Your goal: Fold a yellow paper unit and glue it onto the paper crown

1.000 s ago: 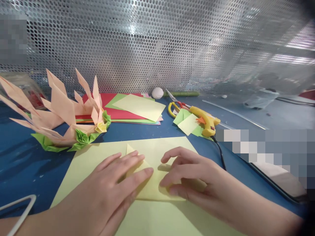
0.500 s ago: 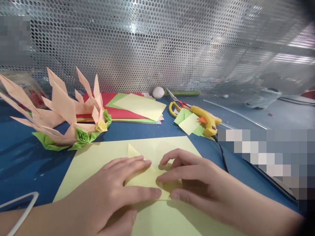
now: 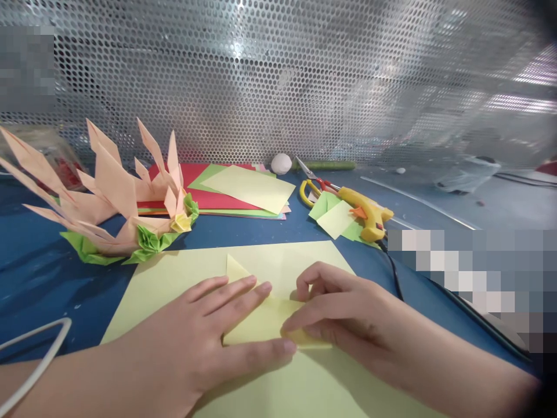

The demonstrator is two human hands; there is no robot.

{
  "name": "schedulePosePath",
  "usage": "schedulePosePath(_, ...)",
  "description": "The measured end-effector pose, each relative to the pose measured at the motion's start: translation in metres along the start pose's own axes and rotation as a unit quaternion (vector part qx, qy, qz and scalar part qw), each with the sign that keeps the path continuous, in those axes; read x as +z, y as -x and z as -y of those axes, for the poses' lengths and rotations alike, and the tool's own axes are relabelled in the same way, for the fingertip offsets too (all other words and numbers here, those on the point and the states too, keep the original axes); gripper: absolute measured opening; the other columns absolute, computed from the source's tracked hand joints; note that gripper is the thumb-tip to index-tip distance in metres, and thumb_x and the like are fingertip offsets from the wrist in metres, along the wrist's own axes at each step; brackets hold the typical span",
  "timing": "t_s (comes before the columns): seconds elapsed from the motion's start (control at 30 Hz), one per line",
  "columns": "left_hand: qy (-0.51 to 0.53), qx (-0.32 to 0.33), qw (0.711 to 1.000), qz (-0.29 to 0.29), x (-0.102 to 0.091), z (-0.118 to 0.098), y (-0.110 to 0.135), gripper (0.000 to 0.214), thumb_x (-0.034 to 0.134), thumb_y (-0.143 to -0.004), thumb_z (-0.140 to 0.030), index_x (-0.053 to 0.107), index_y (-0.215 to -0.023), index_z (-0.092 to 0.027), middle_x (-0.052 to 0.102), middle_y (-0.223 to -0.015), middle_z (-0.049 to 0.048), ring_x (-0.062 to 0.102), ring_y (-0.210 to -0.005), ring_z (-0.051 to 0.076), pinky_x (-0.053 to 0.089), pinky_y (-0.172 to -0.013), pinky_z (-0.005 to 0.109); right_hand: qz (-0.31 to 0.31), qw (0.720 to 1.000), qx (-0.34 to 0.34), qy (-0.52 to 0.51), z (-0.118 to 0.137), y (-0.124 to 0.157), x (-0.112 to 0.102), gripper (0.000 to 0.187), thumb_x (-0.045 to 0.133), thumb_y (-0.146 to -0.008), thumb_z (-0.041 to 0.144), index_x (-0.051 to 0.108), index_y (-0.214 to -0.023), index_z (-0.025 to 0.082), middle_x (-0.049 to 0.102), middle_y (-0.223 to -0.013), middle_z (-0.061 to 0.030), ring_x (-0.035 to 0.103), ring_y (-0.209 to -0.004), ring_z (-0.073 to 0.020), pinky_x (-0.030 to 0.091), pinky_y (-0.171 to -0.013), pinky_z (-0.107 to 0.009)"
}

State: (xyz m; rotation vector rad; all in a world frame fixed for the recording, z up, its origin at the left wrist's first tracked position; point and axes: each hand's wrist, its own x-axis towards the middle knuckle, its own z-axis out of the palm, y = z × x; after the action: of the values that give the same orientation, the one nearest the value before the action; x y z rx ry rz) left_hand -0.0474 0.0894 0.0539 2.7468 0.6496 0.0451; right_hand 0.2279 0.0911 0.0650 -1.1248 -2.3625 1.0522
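A small folded pale-yellow paper (image 3: 261, 316) lies on a large pale-yellow sheet (image 3: 174, 278) on the blue table. My left hand (image 3: 204, 337) lies flat on the folded paper's left part, fingers stretched out and pressing it down. My right hand (image 3: 343, 316) rests on its right part, fingers curled, with the fingertips pressing along the lower right edge. The tips of both hands nearly meet at the fold.
A peach and green origami piece (image 3: 113, 209) stands at the left. A stack of coloured paper (image 3: 226, 194) lies behind. Scissors (image 3: 311, 183), a yellow glue gun (image 3: 368, 215) with its black cord and small green folded papers (image 3: 333, 217) lie at the right. A perforated metal wall stands behind.
The folded paper has been flattened further. My left thumb slid right along its lower edge, and my right fingers moved in towards the crease.
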Motion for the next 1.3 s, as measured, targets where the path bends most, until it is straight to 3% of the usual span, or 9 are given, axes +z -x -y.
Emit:
schedulePosePath(0.13, 0.014, -0.009, 1.000, -0.012, 0.001, 0.000, 0.001, 0.077, 0.064, -0.088, -0.050, 0.023, -0.153, -0.047, 0.018, -0.165, 0.0059, 0.032, -0.145, 0.041, 0.034, -0.112, 0.063, -0.016, 1.000, 0.014, 0.012, -0.003, 0.000, -0.005, 0.037, 0.048, -0.094, 0.010, 0.075, -0.104, 0.034, 0.059, -0.103, -0.0015, 0.065, -0.081, -0.0122, 0.048, -0.070, -0.024)
schedulePosePath(0.3, 0.008, -0.007, 1.000, -0.013, -0.002, -0.002, -0.001, 0.068, 0.056, -0.092, -0.055, 0.025, -0.153, -0.047, 0.021, -0.165, 0.0069, 0.034, -0.143, 0.043, 0.036, -0.108, 0.066, 0.008, 0.995, 0.098, 0.030, -0.006, 0.001, -0.022, 0.031, 0.056, -0.086, 0.016, 0.074, -0.106, 0.030, 0.062, -0.091, -0.0024, 0.061, -0.074, -0.0162, 0.050, -0.069, -0.030)
schedulePosePath(0.4, 0.002, -0.010, 1.000, -0.009, -0.003, -0.003, -0.002, 0.067, 0.057, -0.092, -0.052, 0.027, -0.152, -0.046, 0.022, -0.165, 0.0069, 0.035, -0.143, 0.042, 0.038, -0.109, 0.063, 0.024, 0.993, 0.101, 0.052, -0.004, 0.007, -0.030, 0.029, 0.056, -0.085, 0.019, 0.073, -0.107, 0.029, 0.066, -0.093, -0.0035, 0.062, -0.076, -0.0178, 0.049, -0.070, -0.032)
schedulePosePath(0.5, -0.004, -0.009, 1.000, -0.004, -0.002, -0.003, -0.002, 0.069, 0.057, -0.092, -0.051, 0.025, -0.153, -0.046, 0.023, -0.164, 0.0077, 0.036, -0.143, 0.042, 0.038, -0.108, 0.065, -0.026, 0.995, 0.095, 0.023, 0.001, 0.011, -0.030, 0.020, 0.061, -0.089, 0.037, 0.071, -0.106, 0.032, 0.068, -0.098, -0.0018, 0.061, -0.082, -0.0189, 0.048, -0.074, -0.032)
schedulePosePath(0.57, -0.002, -0.006, 1.000, -0.004, -0.002, -0.003, -0.002, 0.073, 0.060, -0.090, -0.050, 0.023, -0.153, -0.047, 0.022, -0.164, 0.0082, 0.035, -0.143, 0.042, 0.037, -0.108, 0.066, -0.036, 0.993, 0.113, -0.008, 0.004, 0.009, -0.024, 0.018, 0.069, -0.084, 0.043, 0.071, -0.098, 0.031, 0.068, -0.093, -0.0001, 0.059, -0.082, -0.0192, 0.046, -0.075, -0.032)
schedulePosePath(0.67, -0.004, -0.008, 1.000, 0.012, -0.003, -0.003, -0.004, 0.077, 0.063, -0.088, -0.049, 0.023, -0.153, -0.046, 0.019, -0.164, 0.0093, 0.032, -0.145, 0.040, 0.035, -0.110, 0.064, 0.000, 0.989, 0.140, -0.040, 0.006, 0.002, -0.015, 0.017, 0.078, -0.077, 0.038, 0.070, -0.087, 0.027, 0.064, -0.082, 0.0014, 0.056, -0.076, -0.0180, 0.043, -0.068, -0.030)
schedulePosePath(0.83, -0.005, 0.001, 1.000, 0.017, 0.000, -0.001, -0.005, 0.085, 0.069, -0.083, -0.043, 0.023, -0.154, -0.043, 0.018, -0.164, 0.0104, 0.030, -0.145, 0.041, 0.033, -0.111, 0.065, 0.016, 0.986, 0.142, -0.082, 0.003, -0.004, -0.009, 0.011, 0.072, -0.082, 0.034, 0.069, -0.087, 0.025, 0.059, -0.082, 0.0012, 0.052, -0.072, -0.0168, 0.040, -0.064, -0.029)
schedulePosePath(1.0, -0.006, 0.013, 1.000, -0.005, 0.007, 0.003, 0.000, 0.094, 0.071, -0.081, -0.045, 0.013, -0.156, -0.043, 0.017, -0.165, 0.0077, 0.030, -0.146, 0.039, 0.031, -0.113, 0.063, 0.002, 0.987, 0.141, -0.080, 0.000, -0.003, -0.007, 0.007, 0.068, -0.084, 0.031, 0.067, -0.083, 0.024, 0.060, -0.084, -0.0001, 0.053, -0.073, -0.0174, 0.041, -0.064, -0.030)
schedulePosePath(1.3, -0.031, 0.014, 0.999, -0.008, 0.004, 0.002, -0.002, 0.087, 0.062, -0.087, -0.049, 0.012, -0.157, -0.040, 0.014, -0.166, 0.0074, 0.025, -0.148, 0.038, 0.028, -0.115, 0.060, -0.010, 0.988, 0.135, -0.071, -0.001, -0.006, -0.003, 0.005, 0.067, -0.083, 0.027, 0.066, -0.080, 0.023, 0.058, -0.082, -0.0004, 0.051, -0.070, -0.0161, 0.040, -0.062, -0.029)
